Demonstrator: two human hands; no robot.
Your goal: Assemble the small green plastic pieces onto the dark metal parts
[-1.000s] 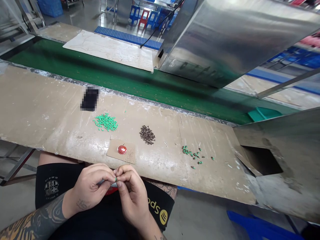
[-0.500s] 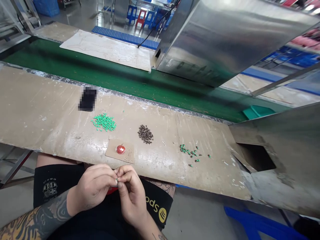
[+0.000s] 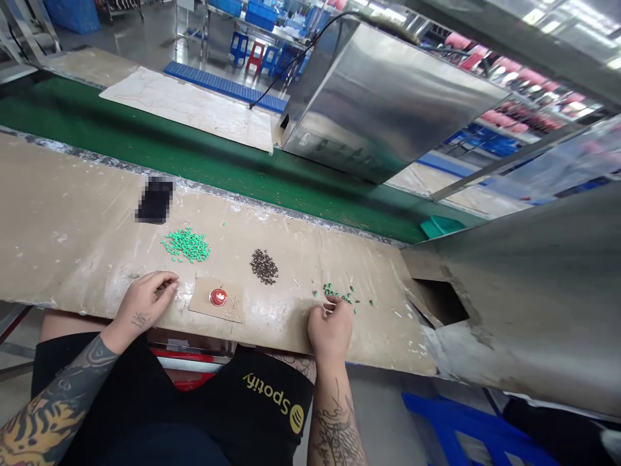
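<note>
your right hand (image 3: 334, 323) is at the scattered green-and-dark pieces (image 3: 328, 287), right side of the tabletop (image 3: 107, 239). fingers curled in; can't tell if they pinch a piece, too small to make out. your left hand (image 3: 145, 301) is near the green pile (image 3: 188, 245), on its near side, fingers bent together; can't tell if anything's in it.

handling: on the right, use fingertips only, light pinch, straight up and down. dragging your knuckles would probably sweep the neighbours. on the left, work the loose rim of the pile, one bit at a time; digging into the middle would likely spread it. give the dark pile (image 3: 264, 266) a clear margin so the groups don't mix, and don't brush the card (image 3: 201, 299) with your wrist.

materials: green bits are tiny, irregular, look like moulded plastic. dark bits glint, metal or plastic unclear. card is flat, matt brown, tan specks on its right part. red disc (image 3: 218, 297) on it is round, glossy, white mark in the middle. tabletop is tan, scratched, with pale scuffs, so loose bits may snag.
</note>
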